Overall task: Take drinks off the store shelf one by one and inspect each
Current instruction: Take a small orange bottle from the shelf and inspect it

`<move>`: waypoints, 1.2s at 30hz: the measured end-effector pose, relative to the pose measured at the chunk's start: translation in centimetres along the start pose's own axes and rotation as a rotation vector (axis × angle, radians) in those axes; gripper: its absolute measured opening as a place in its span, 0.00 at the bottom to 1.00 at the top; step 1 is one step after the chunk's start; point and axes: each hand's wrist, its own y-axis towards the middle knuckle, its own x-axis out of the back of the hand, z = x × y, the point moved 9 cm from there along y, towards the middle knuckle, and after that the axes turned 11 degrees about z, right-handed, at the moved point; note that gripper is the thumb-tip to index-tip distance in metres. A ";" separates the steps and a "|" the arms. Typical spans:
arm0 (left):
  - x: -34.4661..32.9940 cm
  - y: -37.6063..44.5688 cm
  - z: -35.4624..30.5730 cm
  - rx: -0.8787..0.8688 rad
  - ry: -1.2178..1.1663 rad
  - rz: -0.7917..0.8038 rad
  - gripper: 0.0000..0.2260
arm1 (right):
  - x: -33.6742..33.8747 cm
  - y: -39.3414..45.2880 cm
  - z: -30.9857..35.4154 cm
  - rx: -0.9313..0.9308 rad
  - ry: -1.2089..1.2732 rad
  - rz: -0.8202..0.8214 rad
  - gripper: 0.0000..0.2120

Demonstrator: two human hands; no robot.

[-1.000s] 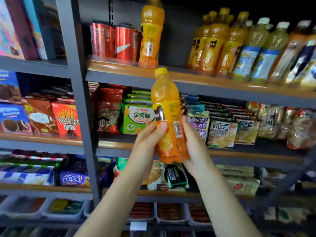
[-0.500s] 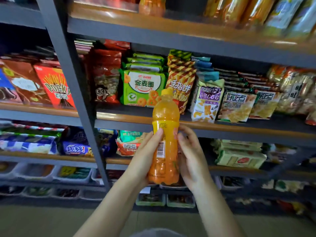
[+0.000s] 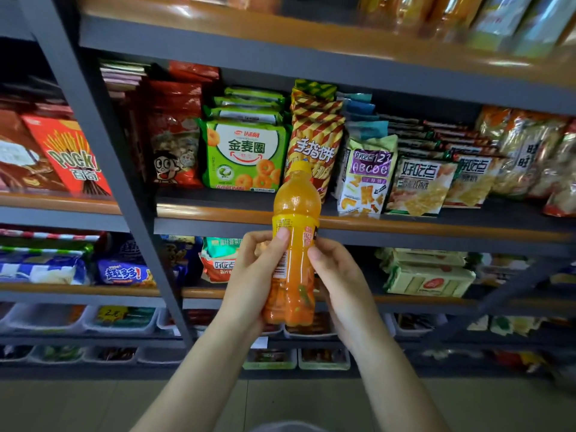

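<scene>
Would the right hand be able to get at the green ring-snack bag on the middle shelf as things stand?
Probably not yet: the right hand and the left hand both grip the orange drink bottle. The green snack bag itself stands unobstructed at the shelf front.

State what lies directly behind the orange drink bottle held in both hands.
Behind the orange drink bottle show a red-and-gold striped snack bag and the shelf edge. The bottle covers the bag's lower part, and the left hand and right hand hide more.

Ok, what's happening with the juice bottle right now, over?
Left hand and right hand both gripping the orange juice bottle. Bottle upright, off the shelf, barcode side facing the camera. Nothing in the way.
</scene>
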 end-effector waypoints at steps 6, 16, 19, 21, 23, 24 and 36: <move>0.7 -0.3 -0.6 0.010 0.074 -0.048 0.15 | -0.4 0.3 0.5 -0.019 0.010 -0.022 0.24; 0.2 -0.5 -2.6 -0.074 0.159 0.010 0.26 | -1.0 -0.1 2.3 0.027 0.035 0.007 0.17; 0.6 -0.4 -2.8 -0.085 0.132 -0.059 0.25 | -1.1 0.0 3.2 0.063 -0.050 0.000 0.21; 0.7 -0.3 -3.2 -0.105 0.121 -0.084 0.22 | -1.3 -0.2 3.8 0.099 -0.099 0.014 0.22; 0.7 -0.2 -3.6 -0.114 0.109 -0.082 0.22 | -1.7 -0.5 4.3 0.142 -0.112 0.035 0.21; 0.6 -0.1 -3.8 -0.115 0.104 -0.069 0.23 | -1.8 -0.6 4.7 0.170 -0.110 0.036 0.20; -1.1 -0.5 -5.2 -0.202 0.222 0.112 0.29 | -1.4 -0.6 7.0 0.292 -0.102 -0.010 0.25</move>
